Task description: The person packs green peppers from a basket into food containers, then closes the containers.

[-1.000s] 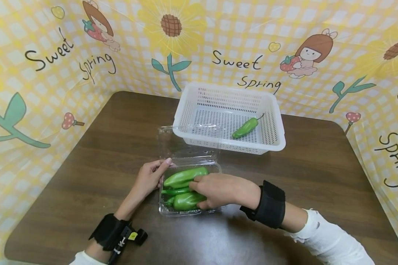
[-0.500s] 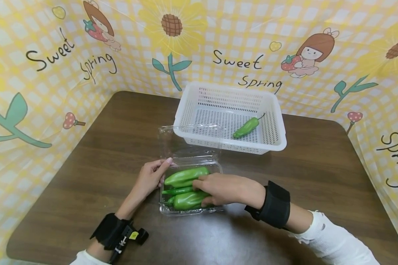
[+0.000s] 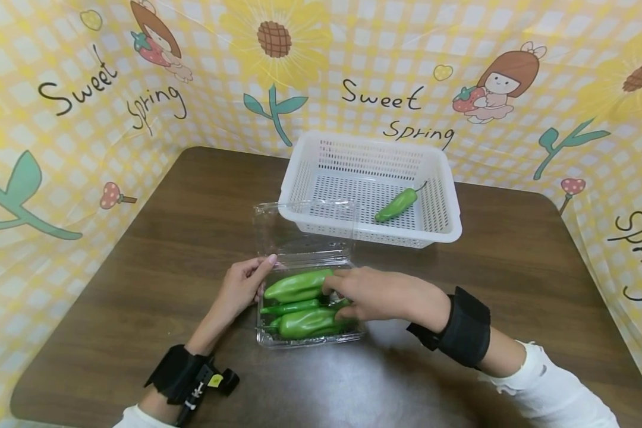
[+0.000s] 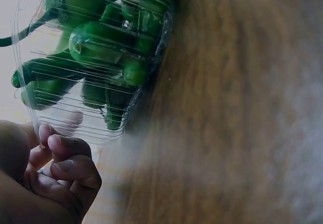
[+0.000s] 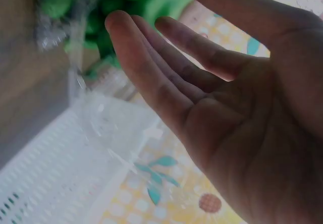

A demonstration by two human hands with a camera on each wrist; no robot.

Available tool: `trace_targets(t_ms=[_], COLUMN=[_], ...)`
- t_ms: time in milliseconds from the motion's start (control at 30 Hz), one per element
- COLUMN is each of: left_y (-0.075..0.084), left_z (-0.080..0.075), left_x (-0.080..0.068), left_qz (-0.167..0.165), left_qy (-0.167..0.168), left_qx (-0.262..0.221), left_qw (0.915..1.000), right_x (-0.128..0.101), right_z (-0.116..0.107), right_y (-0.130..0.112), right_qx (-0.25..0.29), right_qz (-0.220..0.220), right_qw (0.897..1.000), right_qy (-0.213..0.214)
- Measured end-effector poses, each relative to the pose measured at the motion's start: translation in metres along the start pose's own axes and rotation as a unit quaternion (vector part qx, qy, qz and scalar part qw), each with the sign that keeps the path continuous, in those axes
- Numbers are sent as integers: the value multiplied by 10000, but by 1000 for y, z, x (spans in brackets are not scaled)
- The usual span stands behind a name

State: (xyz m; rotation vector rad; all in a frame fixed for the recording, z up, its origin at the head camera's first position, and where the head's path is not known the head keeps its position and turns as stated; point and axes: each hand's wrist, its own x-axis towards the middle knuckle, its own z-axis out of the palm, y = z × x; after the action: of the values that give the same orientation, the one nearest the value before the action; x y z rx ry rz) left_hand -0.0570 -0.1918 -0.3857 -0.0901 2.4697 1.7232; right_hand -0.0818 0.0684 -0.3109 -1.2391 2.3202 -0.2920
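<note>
One pepper (image 3: 397,205) already in the basket (image 3: 449,229). Several peppers (image 3: 299,285) left in the clear box (image 3: 310,342) just before it. Left hand (image 3: 242,288) pinching the box edge; right hand (image 3: 377,292) flat, fingers straight, touching them.

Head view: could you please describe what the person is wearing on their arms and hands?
The hands are bare. The left hand has a black wrist strap carrying a small black device with a yellow tag. The right hand has a wide black wristband. Both arms wear white sleeves.
</note>
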Motion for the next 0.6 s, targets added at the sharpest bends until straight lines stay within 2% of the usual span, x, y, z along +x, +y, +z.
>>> trace_targets(t_ms=[67,300,600], left_y=[-4,-31,-33], left_z=[0,1,1], left_x=[1,12,13], left_qz=[-3,126,187], left_qy=[22,71,69], left_qx=[-3,58,107], left_qw=[10000,9999,9997], right_x=[-4,-14,-27], right_z=[-6,-23,-53], right_y=[1,5,12], right_qx=[-55,-261,-348], right_qz=[-72,-365,-332], right_qw=[9999,9975,9933], right_qy=[141,543,1048])
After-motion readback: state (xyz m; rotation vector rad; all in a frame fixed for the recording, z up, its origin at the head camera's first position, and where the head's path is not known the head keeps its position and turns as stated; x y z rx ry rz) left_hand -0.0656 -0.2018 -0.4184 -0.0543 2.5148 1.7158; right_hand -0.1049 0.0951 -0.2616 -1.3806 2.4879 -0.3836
